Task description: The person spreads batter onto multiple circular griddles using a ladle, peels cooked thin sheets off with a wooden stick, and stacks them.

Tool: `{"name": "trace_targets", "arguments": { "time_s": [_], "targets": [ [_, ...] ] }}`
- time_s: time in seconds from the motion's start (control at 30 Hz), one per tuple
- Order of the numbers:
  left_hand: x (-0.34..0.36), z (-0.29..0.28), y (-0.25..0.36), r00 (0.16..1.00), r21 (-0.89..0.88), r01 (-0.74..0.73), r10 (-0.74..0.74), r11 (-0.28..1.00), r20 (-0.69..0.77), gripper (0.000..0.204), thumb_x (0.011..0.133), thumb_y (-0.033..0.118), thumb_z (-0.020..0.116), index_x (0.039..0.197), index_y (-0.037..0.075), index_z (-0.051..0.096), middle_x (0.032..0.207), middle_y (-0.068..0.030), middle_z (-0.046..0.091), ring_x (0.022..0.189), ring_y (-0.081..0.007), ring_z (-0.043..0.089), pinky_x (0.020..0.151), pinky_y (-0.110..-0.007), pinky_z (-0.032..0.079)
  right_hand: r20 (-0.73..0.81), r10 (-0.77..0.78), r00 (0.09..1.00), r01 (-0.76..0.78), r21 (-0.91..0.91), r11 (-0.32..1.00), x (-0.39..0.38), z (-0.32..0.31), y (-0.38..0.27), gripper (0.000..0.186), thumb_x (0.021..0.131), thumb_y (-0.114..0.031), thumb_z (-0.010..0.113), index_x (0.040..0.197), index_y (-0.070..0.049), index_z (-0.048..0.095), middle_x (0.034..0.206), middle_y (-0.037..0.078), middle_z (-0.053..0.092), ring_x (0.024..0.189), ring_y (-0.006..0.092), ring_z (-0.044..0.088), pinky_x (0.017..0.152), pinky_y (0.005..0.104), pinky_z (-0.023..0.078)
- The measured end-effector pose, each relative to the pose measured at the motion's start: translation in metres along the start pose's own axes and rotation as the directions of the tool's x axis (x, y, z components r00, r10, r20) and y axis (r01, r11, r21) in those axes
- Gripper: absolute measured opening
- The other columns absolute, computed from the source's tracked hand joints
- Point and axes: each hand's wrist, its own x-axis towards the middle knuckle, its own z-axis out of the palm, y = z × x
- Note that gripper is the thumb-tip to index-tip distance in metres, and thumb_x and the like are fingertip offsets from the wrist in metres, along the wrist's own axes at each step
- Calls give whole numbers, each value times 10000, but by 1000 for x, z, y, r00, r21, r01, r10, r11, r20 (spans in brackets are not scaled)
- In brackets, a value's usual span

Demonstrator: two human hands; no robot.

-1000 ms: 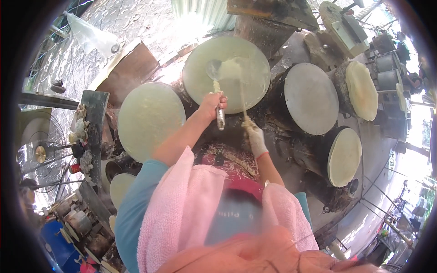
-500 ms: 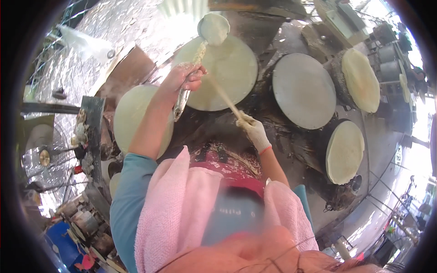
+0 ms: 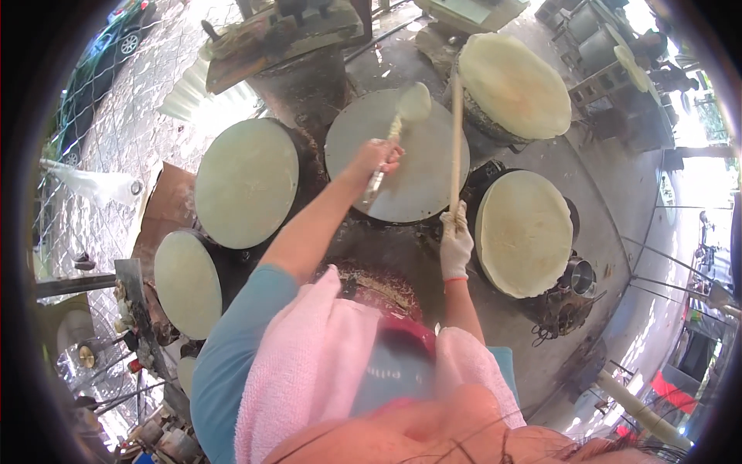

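My bare left hand (image 3: 379, 158) is closed round the batter-caked handle of a ladle (image 3: 414, 101). Its pale round bowl hangs over the far part of a grey round griddle (image 3: 421, 182), whose surface looks bare. In a white work glove, my right hand (image 3: 457, 243) grips the lower end of a long wooden stick (image 3: 457, 147). The stick points away from me along the griddle's right side, and its far end reaches the rim of a large pale flatbread (image 3: 514, 87). Beside my right hand another round flatbread (image 3: 525, 232) lies on its griddle, with uneven edges.
Left of the middle griddle stands one covered by a pale round sheet (image 3: 247, 182); a smaller-looking one (image 3: 188, 283) sits nearer me. A metal pot (image 3: 580, 277) stands at the right. Brown board (image 3: 165, 205) and wire fence are at the left. A cluttered bench (image 3: 286, 39) is at the far side.
My view has swung to the right, so the griddles sit further left. The ladle has moved from the batter-covered griddle to the bare one. The stick has turned from leaning left to pointing away.
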Motion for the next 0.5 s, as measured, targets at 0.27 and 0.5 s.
{"name": "trace_targets", "arguments": {
  "time_s": [0.27, 0.5],
  "targets": [
    [40, -22, -64, 747, 891, -103, 626, 442, -224, 484, 859, 295, 592, 1130, -92, 489, 913, -192, 588, 649, -228, 583, 599, -339, 473, -41, 34, 999, -48, -412, 910, 8, 13, 49, 420, 910, -336, 523, 1307, -204, 482, 645, 105, 565, 550, 281, 577, 484, 397, 452],
    [-39, -116, -3, 359, 798, -55, 733, -601, 577, 337, 856, 128, 576, 1150, -33, 544, 1107, -226, 552, 999, -320, 585, 696, -369, 519, 204, 338, 919, -377, 203, 904, 27, 32, 13, 378, 893, -216, 603, 1232, -54, 558, 768, -27, 594, 664, 46, 524, 601, 174, 437]
  ]
}}
